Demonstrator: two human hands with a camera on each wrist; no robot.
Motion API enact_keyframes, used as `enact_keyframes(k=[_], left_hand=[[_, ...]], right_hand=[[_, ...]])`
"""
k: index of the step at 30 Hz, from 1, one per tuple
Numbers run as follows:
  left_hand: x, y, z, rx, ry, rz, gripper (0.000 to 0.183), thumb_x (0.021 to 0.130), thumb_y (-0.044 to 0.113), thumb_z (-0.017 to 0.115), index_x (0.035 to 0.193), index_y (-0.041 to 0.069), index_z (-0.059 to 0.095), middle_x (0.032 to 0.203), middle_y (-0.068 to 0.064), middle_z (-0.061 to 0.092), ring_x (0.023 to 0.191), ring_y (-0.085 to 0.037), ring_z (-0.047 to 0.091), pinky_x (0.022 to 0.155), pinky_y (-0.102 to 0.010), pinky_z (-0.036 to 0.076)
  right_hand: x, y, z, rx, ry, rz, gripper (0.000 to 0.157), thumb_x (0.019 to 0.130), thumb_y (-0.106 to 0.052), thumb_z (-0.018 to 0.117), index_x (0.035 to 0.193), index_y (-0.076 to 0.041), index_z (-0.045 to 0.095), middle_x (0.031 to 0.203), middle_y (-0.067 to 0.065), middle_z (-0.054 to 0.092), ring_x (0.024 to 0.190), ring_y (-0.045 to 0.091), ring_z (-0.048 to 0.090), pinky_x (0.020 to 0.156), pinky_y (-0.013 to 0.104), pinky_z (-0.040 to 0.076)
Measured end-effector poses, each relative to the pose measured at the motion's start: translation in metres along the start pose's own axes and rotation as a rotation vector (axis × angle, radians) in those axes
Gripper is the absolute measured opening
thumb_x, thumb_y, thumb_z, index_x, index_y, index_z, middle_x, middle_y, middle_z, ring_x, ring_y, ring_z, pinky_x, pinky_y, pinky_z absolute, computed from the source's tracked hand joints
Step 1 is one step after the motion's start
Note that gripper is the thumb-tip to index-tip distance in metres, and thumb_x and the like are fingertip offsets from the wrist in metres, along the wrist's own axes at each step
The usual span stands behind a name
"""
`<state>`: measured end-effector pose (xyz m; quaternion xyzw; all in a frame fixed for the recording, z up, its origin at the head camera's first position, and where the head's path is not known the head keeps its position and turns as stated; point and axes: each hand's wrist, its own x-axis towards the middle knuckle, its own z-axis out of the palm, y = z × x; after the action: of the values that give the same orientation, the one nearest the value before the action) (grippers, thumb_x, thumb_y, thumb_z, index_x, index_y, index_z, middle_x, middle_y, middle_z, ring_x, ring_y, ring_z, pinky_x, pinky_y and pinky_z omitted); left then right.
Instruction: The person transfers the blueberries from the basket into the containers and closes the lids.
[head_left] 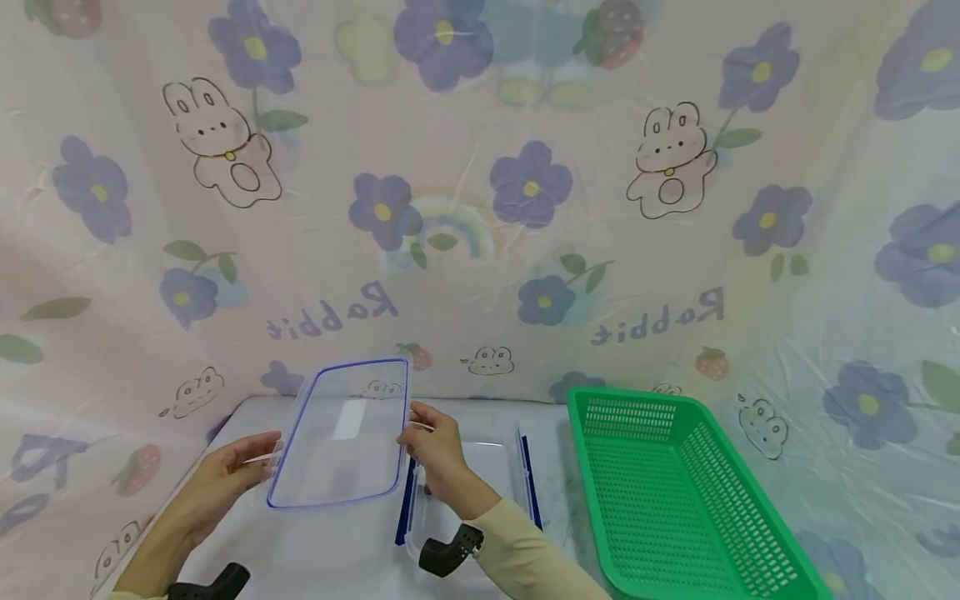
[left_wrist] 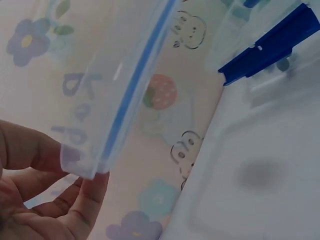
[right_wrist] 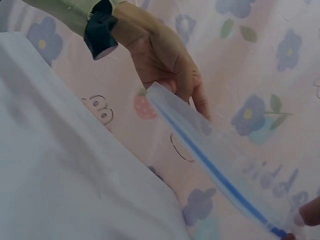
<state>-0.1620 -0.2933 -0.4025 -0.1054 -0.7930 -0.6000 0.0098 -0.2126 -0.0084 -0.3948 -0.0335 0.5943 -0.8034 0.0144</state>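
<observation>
A clear plastic container lid with a blue seal round its rim is held up, tilted, above the white table. My left hand pinches its left edge between thumb and fingers, and the left wrist view shows this grip on the lid closely. At the lid's right edge my right hand pinches it too. Below the right forearm stands a clear container with dark blue side clips. Part of it is hidden by the hand and sleeve. Something small and dark near it is too unclear to name.
A green plastic basket with slatted sides stands on the right of the table. Behind the table hangs a patterned curtain with rabbits and flowers, which also closes off both sides.
</observation>
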Motion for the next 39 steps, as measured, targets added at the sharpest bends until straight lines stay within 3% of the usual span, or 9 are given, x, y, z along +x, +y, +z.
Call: enact_keyframes(k=[5,8,12,18,25,29,34,39], left_hand=[[0.014,0.008,0.021,-0.026,-0.051,-0.048,0.059,0.094,-0.001,0.054,0.141,-0.021,0.023,0.138,-0.040,0.033,0.116,-0.026,0.052,0.088,-0.023,0.049],[0.022,0.010,0.030,-0.046,-0.072,-0.081,0.060,0.092,-0.003,0.054,0.140,-0.022,0.023,0.136,-0.038,0.037,0.114,-0.029,0.053,0.089,-0.027,0.049],[0.033,0.013,0.040,-0.113,-0.136,-0.084,0.060,0.092,-0.003,0.052,0.139,-0.025,0.022,0.133,-0.034,0.046,0.105,-0.016,0.058,0.089,-0.028,0.049],[0.045,0.018,0.055,-0.163,-0.231,-0.038,0.058,0.096,0.000,0.052,0.136,-0.028,0.021,0.128,-0.032,0.052,0.107,-0.016,0.060,0.093,-0.032,0.048],[0.056,0.022,0.074,-0.137,-0.250,-0.056,0.060,0.093,0.002,0.058,0.139,-0.022,0.027,0.120,-0.023,0.055,0.108,-0.027,0.057,0.096,-0.038,0.047],[0.061,0.025,0.081,-0.104,-0.248,-0.047,0.062,0.092,0.005,0.063,0.140,-0.017,0.031,0.122,-0.026,0.050,0.107,-0.029,0.055,0.095,-0.040,0.047],[0.067,0.029,0.089,-0.075,-0.276,-0.001,0.062,0.091,0.005,0.064,0.142,-0.013,0.034,0.124,-0.027,0.049,0.108,-0.033,0.055,0.096,-0.046,0.046],[0.071,0.033,0.095,-0.038,-0.275,0.054,0.061,0.091,0.005,0.063,0.143,-0.010,0.035,0.121,-0.023,0.051,0.108,-0.032,0.055,0.096,-0.050,0.045]], right_hand=[[0.004,-0.011,-0.026,0.020,-0.004,0.031,0.058,0.072,0.017,0.059,0.130,0.009,0.054,0.110,0.012,0.054,0.083,0.015,0.050,0.065,0.021,0.045],[0.005,-0.017,-0.041,0.016,-0.031,0.061,0.058,0.076,0.016,0.060,0.133,0.008,0.051,0.117,0.014,0.051,0.087,0.017,0.050,0.069,0.024,0.045],[0.008,-0.023,-0.062,-0.006,-0.047,0.098,0.058,0.078,0.014,0.061,0.134,0.005,0.052,0.119,0.014,0.053,0.092,0.020,0.052,0.074,0.031,0.047],[0.012,-0.026,-0.092,0.006,-0.104,0.128,0.061,0.078,0.015,0.058,0.137,0.006,0.047,0.129,0.019,0.051,0.094,0.021,0.055,0.077,0.036,0.049],[0.014,-0.037,-0.121,-0.018,-0.197,0.120,0.064,0.082,0.015,0.058,0.142,0.002,0.040,0.137,0.021,0.048,0.102,0.026,0.056,0.077,0.033,0.051],[0.015,-0.046,-0.136,-0.070,-0.248,0.108,0.061,0.088,0.010,0.058,0.144,0.001,0.039,0.139,0.021,0.045,0.106,0.024,0.055,0.085,0.036,0.051],[0.013,-0.056,-0.153,-0.189,-0.346,0.073,0.055,0.096,-0.001,0.055,0.146,0.005,0.034,0.137,0.022,0.043,0.107,0.022,0.055,0.093,0.041,0.048],[0.012,-0.064,-0.166,-0.260,-0.404,0.020,0.056,0.098,-0.004,0.057,0.146,0.009,0.031,0.135,0.024,0.043,0.112,0.025,0.054,0.096,0.039,0.046]])
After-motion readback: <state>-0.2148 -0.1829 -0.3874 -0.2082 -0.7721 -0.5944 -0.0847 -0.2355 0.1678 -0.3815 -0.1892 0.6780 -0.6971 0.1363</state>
